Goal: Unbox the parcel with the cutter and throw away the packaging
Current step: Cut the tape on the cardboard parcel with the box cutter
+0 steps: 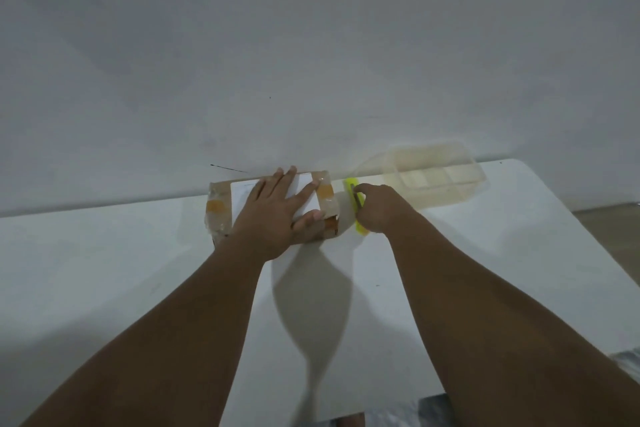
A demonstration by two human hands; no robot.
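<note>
left hand (277, 215): fingers spread flat on parcel (218, 211) top, likely pinning it steady | right hand (377, 208): fingers curled round yellow cutter (351, 185), just right of parcel, likely readying it | parcel: taped shut, at table (138, 270) far edge by wall (311, 45)

A white table (502, 270) is seen with its far edge set against a plain pale wall (311, 45), on which a short dark streak (228, 168) is marked low down, just above the tabletop and left of centre. At the table's far right, close to the wall, a translucent rectangular plastic container (434, 173) with rounded corners is placed, and pale dividers can be made out inside it. A strip of brownish floor (613, 218) is shown beyond the table's right edge.
</note>
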